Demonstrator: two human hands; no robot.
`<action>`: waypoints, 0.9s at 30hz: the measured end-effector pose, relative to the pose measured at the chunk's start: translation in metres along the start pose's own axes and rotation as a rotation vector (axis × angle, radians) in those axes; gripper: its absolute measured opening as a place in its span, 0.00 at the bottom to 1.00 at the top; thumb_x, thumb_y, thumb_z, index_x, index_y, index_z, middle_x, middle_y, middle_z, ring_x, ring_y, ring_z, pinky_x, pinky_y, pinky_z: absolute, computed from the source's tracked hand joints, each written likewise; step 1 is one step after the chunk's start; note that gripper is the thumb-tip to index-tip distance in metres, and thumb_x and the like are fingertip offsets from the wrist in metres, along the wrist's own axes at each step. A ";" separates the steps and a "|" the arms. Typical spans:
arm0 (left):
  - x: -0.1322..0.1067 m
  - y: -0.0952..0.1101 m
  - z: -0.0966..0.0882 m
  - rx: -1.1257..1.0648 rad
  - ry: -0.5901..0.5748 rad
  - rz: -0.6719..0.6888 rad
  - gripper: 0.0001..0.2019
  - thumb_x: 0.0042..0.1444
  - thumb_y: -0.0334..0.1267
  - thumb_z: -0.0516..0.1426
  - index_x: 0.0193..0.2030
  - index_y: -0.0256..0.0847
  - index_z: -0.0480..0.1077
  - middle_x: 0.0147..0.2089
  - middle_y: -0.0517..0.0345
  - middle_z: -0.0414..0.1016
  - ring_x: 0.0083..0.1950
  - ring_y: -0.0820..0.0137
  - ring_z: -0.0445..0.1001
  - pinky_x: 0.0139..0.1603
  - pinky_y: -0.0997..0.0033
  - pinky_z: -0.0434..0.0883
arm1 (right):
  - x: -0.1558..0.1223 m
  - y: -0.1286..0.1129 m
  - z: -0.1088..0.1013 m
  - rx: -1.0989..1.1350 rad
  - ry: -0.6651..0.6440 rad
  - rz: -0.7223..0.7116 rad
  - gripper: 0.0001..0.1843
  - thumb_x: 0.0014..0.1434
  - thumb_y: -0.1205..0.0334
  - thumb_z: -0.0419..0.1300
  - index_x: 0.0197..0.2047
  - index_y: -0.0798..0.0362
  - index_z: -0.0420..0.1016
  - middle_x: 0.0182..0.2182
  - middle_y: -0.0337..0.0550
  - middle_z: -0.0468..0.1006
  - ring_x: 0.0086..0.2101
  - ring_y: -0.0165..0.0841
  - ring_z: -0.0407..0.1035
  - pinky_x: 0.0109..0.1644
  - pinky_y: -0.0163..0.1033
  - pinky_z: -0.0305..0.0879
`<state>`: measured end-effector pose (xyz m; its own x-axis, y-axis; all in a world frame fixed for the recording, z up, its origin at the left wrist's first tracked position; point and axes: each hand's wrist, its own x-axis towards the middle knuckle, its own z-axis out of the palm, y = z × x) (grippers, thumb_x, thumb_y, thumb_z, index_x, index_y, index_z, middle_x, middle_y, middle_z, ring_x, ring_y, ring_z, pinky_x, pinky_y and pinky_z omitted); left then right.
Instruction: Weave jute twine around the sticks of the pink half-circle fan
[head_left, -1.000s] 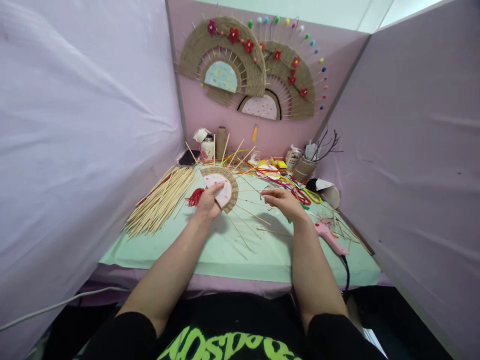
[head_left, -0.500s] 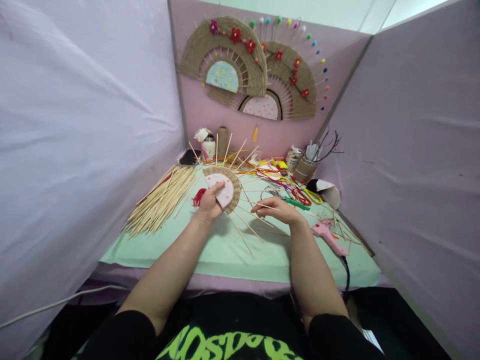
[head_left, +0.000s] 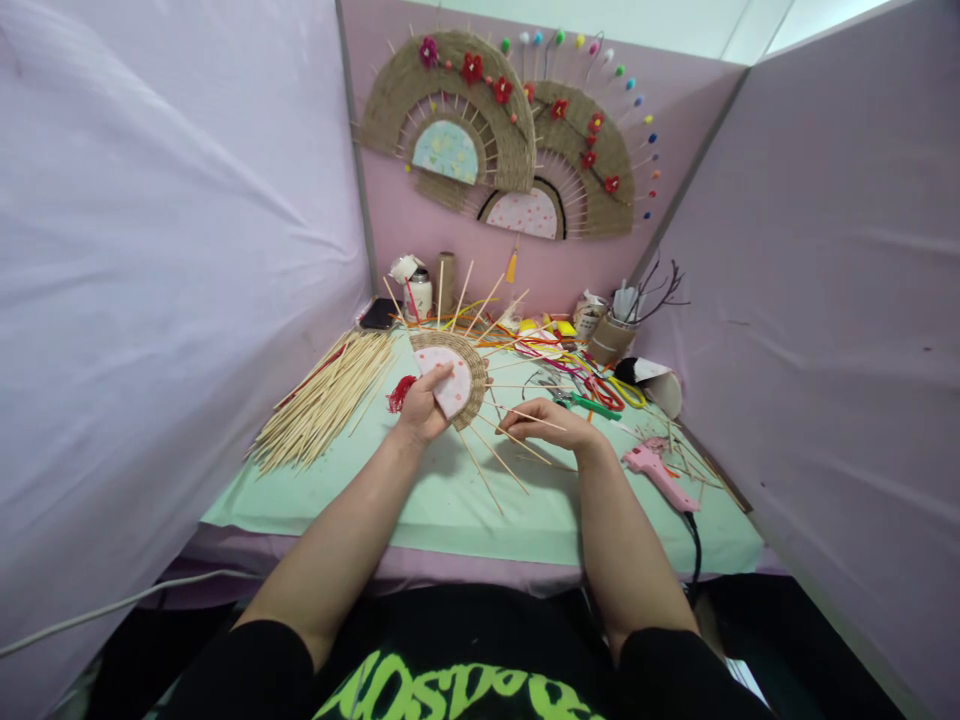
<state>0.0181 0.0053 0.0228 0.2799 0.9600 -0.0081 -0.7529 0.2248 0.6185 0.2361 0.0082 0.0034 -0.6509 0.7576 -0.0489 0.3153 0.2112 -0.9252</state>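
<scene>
My left hand (head_left: 425, 408) grips a small half-round fan (head_left: 444, 378) by its white, pink-dotted centre, thumb on top. Woven brown twine (head_left: 474, 392) bands the curved edge, and thin wooden sticks (head_left: 489, 475) radiate outward from it. A red tassel (head_left: 401, 394) hangs at the straight side, by my left fingers. Among the sticks on the fan's right, my right hand (head_left: 541, 422) is closed in a pinch. A thin strand of twine seems to run from the woven edge to its fingertips, partly hidden between the sticks.
Loose sticks (head_left: 322, 405) lie in a pile at left, near a black phone (head_left: 381, 314). At right are green-handled pliers (head_left: 592, 405), red-handled scissors (head_left: 604, 394) and a pink glue gun (head_left: 661, 478) with its cord. A twine spool (head_left: 445, 283) stands behind; finished fans (head_left: 461, 100) hang on the wall.
The fan has shifted and turned slightly to the right in my left hand. My right fingertips have moved a little left and down, closer to the fan's edge.
</scene>
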 end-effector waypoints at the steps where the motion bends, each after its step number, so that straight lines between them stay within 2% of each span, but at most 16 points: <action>1: 0.000 0.000 0.000 -0.003 -0.010 0.008 0.14 0.54 0.32 0.53 0.45 0.28 0.72 0.42 0.41 0.79 0.48 0.56 0.77 0.55 0.54 0.70 | -0.001 0.000 -0.001 -0.006 0.000 -0.004 0.16 0.51 0.52 0.64 0.38 0.56 0.80 0.30 0.41 0.78 0.31 0.30 0.68 0.37 0.35 0.61; 7: 0.002 -0.002 -0.002 -0.035 0.004 0.043 0.15 0.53 0.31 0.54 0.47 0.28 0.72 0.43 0.40 0.79 0.51 0.56 0.75 0.57 0.55 0.69 | -0.003 0.004 -0.005 -0.019 -0.010 -0.017 0.17 0.52 0.52 0.63 0.39 0.56 0.80 0.27 0.41 0.76 0.28 0.29 0.66 0.33 0.33 0.59; 13: 0.004 -0.003 -0.001 -0.055 0.054 0.067 0.15 0.53 0.30 0.53 0.47 0.28 0.71 0.44 0.40 0.79 0.53 0.57 0.74 0.57 0.56 0.68 | -0.002 0.004 -0.004 -0.017 -0.002 -0.005 0.17 0.52 0.52 0.63 0.38 0.56 0.80 0.28 0.41 0.76 0.30 0.29 0.66 0.35 0.34 0.61; 19: 0.005 -0.002 -0.004 -0.027 -0.039 0.039 0.16 0.55 0.33 0.52 0.48 0.27 0.71 0.46 0.38 0.78 0.53 0.55 0.74 0.57 0.52 0.68 | -0.003 0.005 -0.005 -0.001 0.010 -0.012 0.18 0.51 0.51 0.64 0.38 0.56 0.80 0.28 0.41 0.76 0.30 0.30 0.67 0.38 0.35 0.62; 24: 0.005 -0.003 -0.002 -0.044 0.072 0.074 0.16 0.54 0.31 0.53 0.48 0.27 0.70 0.44 0.40 0.79 0.53 0.56 0.74 0.58 0.53 0.67 | -0.001 0.007 -0.005 -0.002 0.004 -0.012 0.18 0.51 0.50 0.64 0.38 0.56 0.80 0.29 0.42 0.77 0.31 0.31 0.68 0.39 0.36 0.63; 27: 0.004 -0.003 -0.001 -0.041 0.059 0.066 0.16 0.54 0.32 0.53 0.49 0.28 0.70 0.44 0.40 0.79 0.53 0.55 0.74 0.58 0.51 0.67 | 0.000 0.006 -0.003 -0.017 -0.012 -0.009 0.18 0.52 0.50 0.63 0.38 0.56 0.80 0.29 0.42 0.77 0.31 0.31 0.68 0.39 0.35 0.63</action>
<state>0.0208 0.0084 0.0203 0.1949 0.9807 -0.0153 -0.7923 0.1666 0.5869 0.2402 0.0110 -0.0012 -0.6619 0.7482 -0.0453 0.3213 0.2286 -0.9189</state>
